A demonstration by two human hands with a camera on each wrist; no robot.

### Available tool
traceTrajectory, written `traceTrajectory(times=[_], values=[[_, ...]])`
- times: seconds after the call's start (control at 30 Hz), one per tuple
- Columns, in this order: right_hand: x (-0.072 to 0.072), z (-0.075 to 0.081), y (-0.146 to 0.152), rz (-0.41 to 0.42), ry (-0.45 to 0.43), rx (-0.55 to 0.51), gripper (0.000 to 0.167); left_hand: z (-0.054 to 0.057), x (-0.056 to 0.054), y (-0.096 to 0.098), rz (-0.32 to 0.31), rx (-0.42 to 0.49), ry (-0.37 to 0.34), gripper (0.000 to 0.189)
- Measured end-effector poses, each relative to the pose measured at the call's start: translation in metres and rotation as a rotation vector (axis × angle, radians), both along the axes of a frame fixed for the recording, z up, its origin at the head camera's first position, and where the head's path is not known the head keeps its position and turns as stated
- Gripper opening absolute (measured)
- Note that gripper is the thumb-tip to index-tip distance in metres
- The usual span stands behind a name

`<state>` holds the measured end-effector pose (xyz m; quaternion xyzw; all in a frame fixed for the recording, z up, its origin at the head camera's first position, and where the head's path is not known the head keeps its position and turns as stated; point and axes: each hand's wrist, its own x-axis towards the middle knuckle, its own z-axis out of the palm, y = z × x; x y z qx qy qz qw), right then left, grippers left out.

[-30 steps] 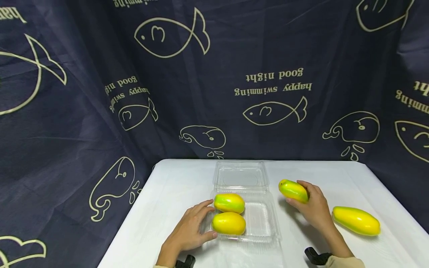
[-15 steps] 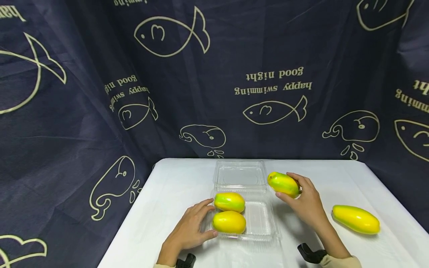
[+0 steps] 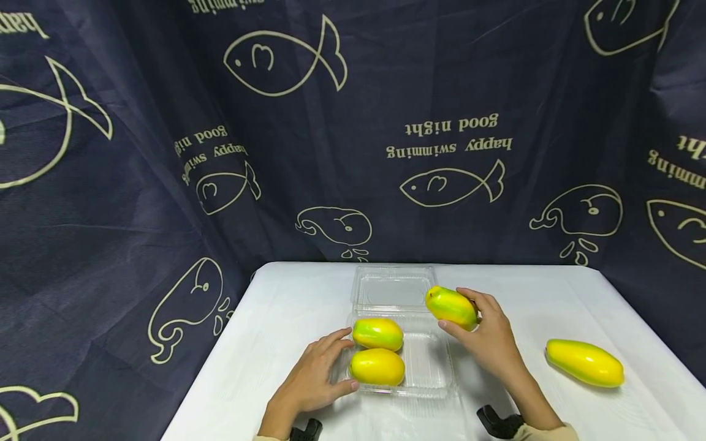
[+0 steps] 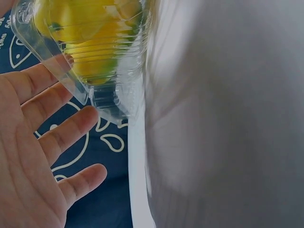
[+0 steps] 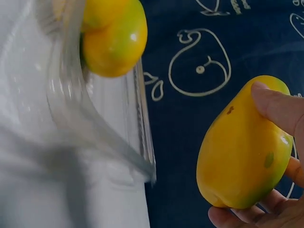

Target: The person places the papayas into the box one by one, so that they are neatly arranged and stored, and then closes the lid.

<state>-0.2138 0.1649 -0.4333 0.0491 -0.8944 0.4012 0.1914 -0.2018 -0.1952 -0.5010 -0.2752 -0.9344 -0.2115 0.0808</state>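
My right hand (image 3: 489,335) grips a yellow-green papaya (image 3: 451,307) between thumb and fingers, raised near the back right corner of a clear plastic clamshell box (image 3: 430,361). In the right wrist view the held papaya (image 5: 244,147) is apart from the box wall. Two more papayas lie side by side in the left half of the box, a greener one (image 3: 377,334) behind a yellower one (image 3: 377,367). My left hand (image 3: 314,376) is at the box's left side with its fingers spread; in the left wrist view its fingertips reach the rim.
Another, longer papaya (image 3: 584,362) lies on the white table (image 3: 237,373) to the right. The box lid (image 3: 394,288) is folded back flat behind the base. A dark blue curtain (image 3: 353,135) with fish and whale drawings hangs behind and beside the table.
My right hand has carried the papaya leftward, from the table's right part to the box's back right corner. My left hand and the papayas in the box have stayed in place.
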Motion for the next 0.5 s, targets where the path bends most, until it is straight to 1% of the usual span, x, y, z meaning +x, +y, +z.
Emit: traceTrajectory(times=[0.2, 0.5], values=[[0.000, -0.004, -0.014, 0.024, -0.010, -0.011, 0.077, -0.001, 0.000, -0.001, -0.001, -0.002, 0.003, 0.069], [0.000, -0.012, -0.029, 0.043, -0.064, -0.014, 0.077, -0.001, 0.000, -0.001, 0.006, -0.017, 0.008, 0.070]])
